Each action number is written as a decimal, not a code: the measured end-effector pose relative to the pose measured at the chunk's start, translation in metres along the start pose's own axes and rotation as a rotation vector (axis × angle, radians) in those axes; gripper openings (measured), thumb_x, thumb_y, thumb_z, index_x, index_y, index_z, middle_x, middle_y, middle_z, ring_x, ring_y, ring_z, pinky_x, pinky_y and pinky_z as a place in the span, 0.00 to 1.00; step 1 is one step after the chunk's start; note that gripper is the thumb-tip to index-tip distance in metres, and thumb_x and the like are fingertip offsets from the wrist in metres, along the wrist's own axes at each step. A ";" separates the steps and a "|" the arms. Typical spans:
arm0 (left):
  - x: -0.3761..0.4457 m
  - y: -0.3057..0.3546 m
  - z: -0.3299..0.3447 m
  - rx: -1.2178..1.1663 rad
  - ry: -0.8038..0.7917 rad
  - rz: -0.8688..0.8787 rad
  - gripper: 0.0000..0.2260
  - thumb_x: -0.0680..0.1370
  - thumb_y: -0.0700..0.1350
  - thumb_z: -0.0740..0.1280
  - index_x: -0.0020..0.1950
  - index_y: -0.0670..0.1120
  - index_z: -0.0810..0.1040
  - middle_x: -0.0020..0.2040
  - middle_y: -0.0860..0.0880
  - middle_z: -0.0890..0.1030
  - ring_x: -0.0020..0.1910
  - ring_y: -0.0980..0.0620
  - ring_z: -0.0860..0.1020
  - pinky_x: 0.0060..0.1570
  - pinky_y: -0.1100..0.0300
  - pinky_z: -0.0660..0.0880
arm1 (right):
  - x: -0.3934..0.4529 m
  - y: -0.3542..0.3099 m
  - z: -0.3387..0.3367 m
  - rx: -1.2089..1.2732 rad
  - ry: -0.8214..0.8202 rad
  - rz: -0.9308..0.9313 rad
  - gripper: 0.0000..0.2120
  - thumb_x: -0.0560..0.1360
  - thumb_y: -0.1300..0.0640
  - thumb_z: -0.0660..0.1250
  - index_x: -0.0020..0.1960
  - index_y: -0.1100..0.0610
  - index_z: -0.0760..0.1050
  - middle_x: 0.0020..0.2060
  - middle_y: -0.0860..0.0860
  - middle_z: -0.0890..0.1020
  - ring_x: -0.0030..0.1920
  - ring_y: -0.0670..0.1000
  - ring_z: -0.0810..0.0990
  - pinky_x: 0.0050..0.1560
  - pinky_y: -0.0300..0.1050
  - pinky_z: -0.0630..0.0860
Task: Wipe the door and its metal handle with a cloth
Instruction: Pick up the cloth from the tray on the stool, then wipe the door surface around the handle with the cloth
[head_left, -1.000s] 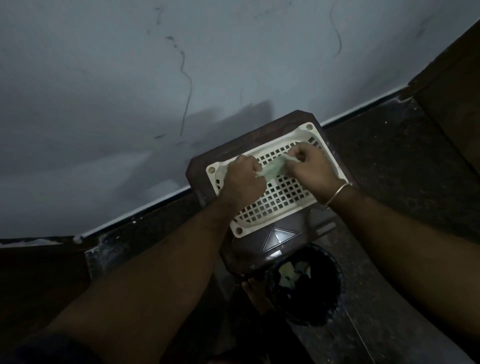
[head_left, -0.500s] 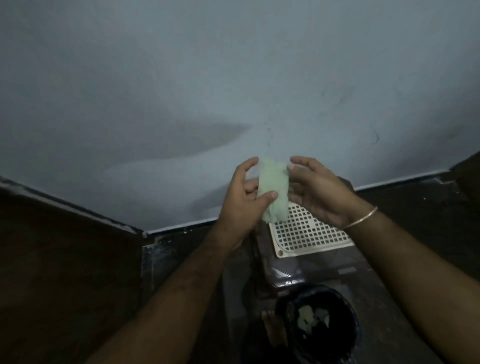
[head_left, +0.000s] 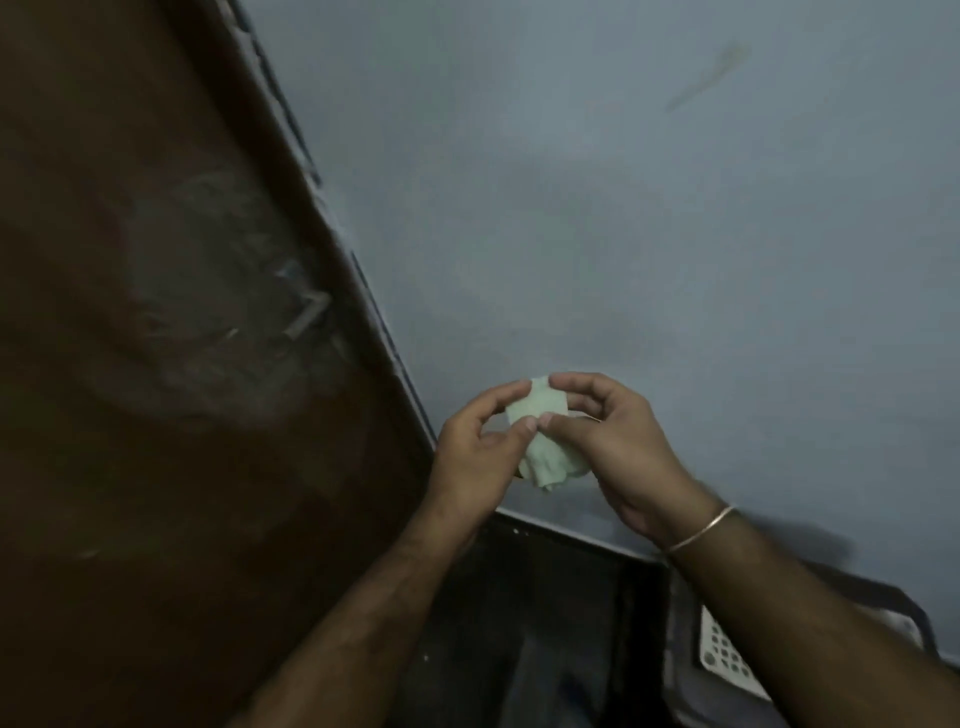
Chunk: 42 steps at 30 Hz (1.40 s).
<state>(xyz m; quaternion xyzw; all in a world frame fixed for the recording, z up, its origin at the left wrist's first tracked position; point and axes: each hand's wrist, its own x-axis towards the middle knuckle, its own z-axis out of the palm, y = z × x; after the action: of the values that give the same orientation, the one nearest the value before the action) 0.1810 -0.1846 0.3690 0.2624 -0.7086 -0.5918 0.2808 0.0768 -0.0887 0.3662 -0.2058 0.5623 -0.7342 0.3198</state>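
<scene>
I see both hands together on the pale green cloth (head_left: 540, 434): left hand (head_left: 475, 457) and right hand (head_left: 618, 447) pinch it in front of the wall (head_left: 623, 208). Brown door (head_left: 156, 364) left, handle (head_left: 309, 312) blurred, untouched.

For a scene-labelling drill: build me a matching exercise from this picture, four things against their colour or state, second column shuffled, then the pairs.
Column one:
1. cloth
2. door
3. wall
4. bangle

Column two:
A. dark brown, on the left side
B. worn on the right wrist
C. pale green, held between both hands
D. bluish grey, with faint marks

Pairs: 1-C, 2-A, 3-D, 4-B
</scene>
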 end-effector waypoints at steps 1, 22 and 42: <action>-0.001 0.009 -0.009 -0.055 0.079 0.065 0.20 0.77 0.35 0.70 0.63 0.56 0.77 0.60 0.46 0.83 0.47 0.51 0.85 0.47 0.56 0.82 | 0.002 -0.007 0.014 -0.002 -0.037 -0.069 0.23 0.72 0.72 0.70 0.64 0.59 0.73 0.49 0.57 0.84 0.42 0.49 0.84 0.40 0.42 0.80; 0.074 0.049 -0.248 -0.212 0.420 0.080 0.11 0.81 0.39 0.62 0.43 0.45 0.82 0.36 0.51 0.83 0.36 0.54 0.82 0.33 0.62 0.77 | 0.110 -0.022 0.265 0.329 -0.554 0.242 0.12 0.79 0.55 0.60 0.48 0.59 0.79 0.42 0.60 0.82 0.41 0.58 0.83 0.40 0.51 0.81; 0.246 0.131 -0.377 2.117 0.131 0.402 0.27 0.81 0.56 0.57 0.78 0.48 0.62 0.79 0.47 0.62 0.79 0.47 0.55 0.76 0.44 0.45 | 0.285 -0.033 0.384 0.023 0.171 -0.154 0.04 0.75 0.62 0.70 0.49 0.56 0.79 0.46 0.53 0.83 0.41 0.46 0.79 0.33 0.31 0.70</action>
<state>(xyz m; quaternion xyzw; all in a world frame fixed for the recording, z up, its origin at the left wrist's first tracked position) 0.2692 -0.5974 0.5735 0.2819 -0.8741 0.3934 0.0408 0.1204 -0.5496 0.4899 -0.1817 0.5617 -0.7778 0.2156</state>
